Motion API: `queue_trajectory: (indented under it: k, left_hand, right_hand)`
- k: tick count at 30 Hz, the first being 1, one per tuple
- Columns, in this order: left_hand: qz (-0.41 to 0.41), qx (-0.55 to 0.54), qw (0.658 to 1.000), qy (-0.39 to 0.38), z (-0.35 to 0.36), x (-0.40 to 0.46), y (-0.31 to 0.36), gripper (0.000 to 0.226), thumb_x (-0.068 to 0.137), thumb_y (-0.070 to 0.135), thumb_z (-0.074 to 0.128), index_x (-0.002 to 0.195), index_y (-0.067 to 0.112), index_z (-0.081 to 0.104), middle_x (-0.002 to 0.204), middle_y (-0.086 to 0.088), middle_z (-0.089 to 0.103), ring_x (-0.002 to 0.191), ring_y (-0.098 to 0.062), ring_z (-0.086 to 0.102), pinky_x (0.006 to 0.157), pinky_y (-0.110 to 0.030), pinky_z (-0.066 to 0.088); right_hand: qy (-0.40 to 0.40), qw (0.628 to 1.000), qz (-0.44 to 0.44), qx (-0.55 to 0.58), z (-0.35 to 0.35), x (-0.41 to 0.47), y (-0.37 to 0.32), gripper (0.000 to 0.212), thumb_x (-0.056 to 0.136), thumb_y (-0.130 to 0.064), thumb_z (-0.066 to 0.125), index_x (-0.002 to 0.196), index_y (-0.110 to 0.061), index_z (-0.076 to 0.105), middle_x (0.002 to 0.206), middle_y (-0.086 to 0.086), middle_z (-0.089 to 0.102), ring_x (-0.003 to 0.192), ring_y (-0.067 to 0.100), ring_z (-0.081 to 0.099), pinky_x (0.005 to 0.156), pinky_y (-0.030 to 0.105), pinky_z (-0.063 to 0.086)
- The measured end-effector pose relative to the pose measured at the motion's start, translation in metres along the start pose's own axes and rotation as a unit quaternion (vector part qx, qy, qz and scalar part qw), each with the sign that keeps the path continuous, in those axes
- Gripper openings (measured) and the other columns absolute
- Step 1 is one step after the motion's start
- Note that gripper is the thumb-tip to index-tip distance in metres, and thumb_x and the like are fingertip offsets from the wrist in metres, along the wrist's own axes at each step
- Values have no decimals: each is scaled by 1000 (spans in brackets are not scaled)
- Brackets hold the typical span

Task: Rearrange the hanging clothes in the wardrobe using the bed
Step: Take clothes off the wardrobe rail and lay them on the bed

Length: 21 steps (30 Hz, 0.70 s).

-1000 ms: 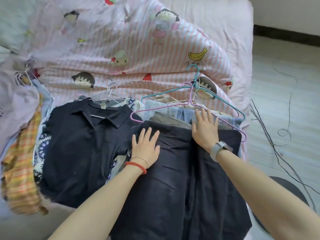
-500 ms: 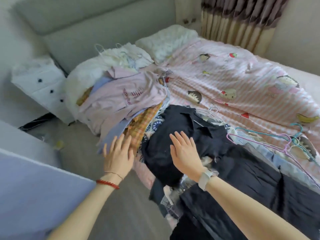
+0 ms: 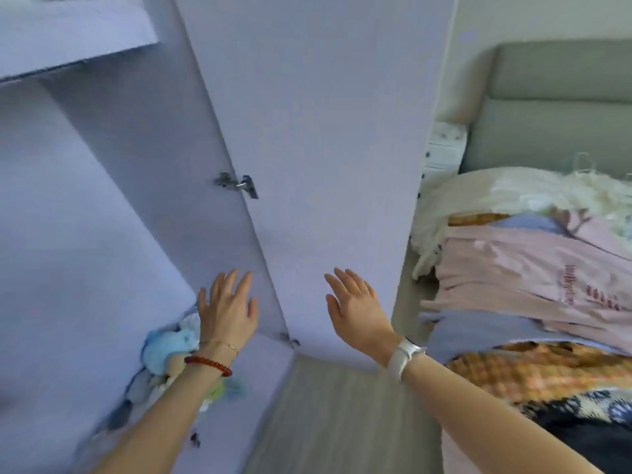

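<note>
Clothes pile [image 3: 533, 285] on bed at 3 o'clock, wardrobe [image 3: 102, 206] at 9 looks stripped. Left hand [image 3: 227, 309], right hand [image 3: 357, 311]: fingers straight, empty. Rehanging left, I'd say.

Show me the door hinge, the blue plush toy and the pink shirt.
hinge [image 3: 237, 184]: head view, metal arm.
plush toy [image 3: 167, 347]: head view, blue body.
pink shirt [image 3: 513, 278]: head view, front panel.
</note>
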<state>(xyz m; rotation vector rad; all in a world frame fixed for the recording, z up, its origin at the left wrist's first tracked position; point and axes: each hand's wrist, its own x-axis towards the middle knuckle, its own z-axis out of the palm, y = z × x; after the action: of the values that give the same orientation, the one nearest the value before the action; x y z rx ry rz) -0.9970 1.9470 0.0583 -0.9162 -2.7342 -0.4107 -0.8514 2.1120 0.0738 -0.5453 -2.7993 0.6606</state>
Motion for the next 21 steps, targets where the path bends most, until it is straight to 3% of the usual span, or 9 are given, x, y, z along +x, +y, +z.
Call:
queue_trajectory:
  k: [2,7,10,12,16,19,21]
  left_hand:
    - [-53,13,998,35,-17,-9,-34,45,73,20,51,114,7,64,119,-18,60,114,-39,54,90,-64,36]
    - [-182,86,972,121,-67,-53,-102,46,78,29,41,111,9,66,116,-16,63,109,-36,58,86,-60,41]
    - [-264,157,940,150,-102,-92,-139,49,78,31,35,109,11,66,113,-15,64,108,-32,56,82,-58,45]
    - [-322,175,915,165,-123,-119,-160,50,77,32,34,109,10,66,111,-15,64,109,-31,54,81,-58,45]
    - [-401,232,866,190,-163,-171,-187,42,74,25,52,110,9,65,117,-18,60,115,-34,49,80,-62,44]
    - [-437,267,836,197,-189,-195,-210,54,63,13,76,115,7,62,124,-21,56,121,-36,45,85,-63,40]
    - [-458,290,819,187,-203,-204,-228,62,58,13,80,117,7,61,125,-22,55,119,-41,49,85,-63,41]
  right_hand:
    - [-20,997,-69,-1,14,27,-30,82,75,-47,-3,139,-14,35,148,6,32,139,23,22,113,39,18]
    - [-82,969,-231,33,55,71,-115,73,80,-44,8,131,-10,47,137,11,46,129,29,40,103,40,34]
    - [-140,938,-312,57,70,78,-173,56,82,-34,25,113,-7,62,114,13,64,103,30,63,80,39,52]
    - [-161,912,-368,77,84,77,-209,46,82,-28,33,106,-5,66,103,14,68,89,30,68,70,36,55]
    - [-195,872,-429,134,108,66,-285,52,88,-33,28,129,-8,49,131,11,52,120,30,48,100,39,39]
    - [-201,854,-447,174,122,58,-347,38,96,-21,38,131,-9,46,131,11,51,121,29,46,98,40,39]
    - [-191,848,-453,199,129,55,-389,35,96,-17,41,128,-8,49,126,13,53,116,29,49,94,39,42]
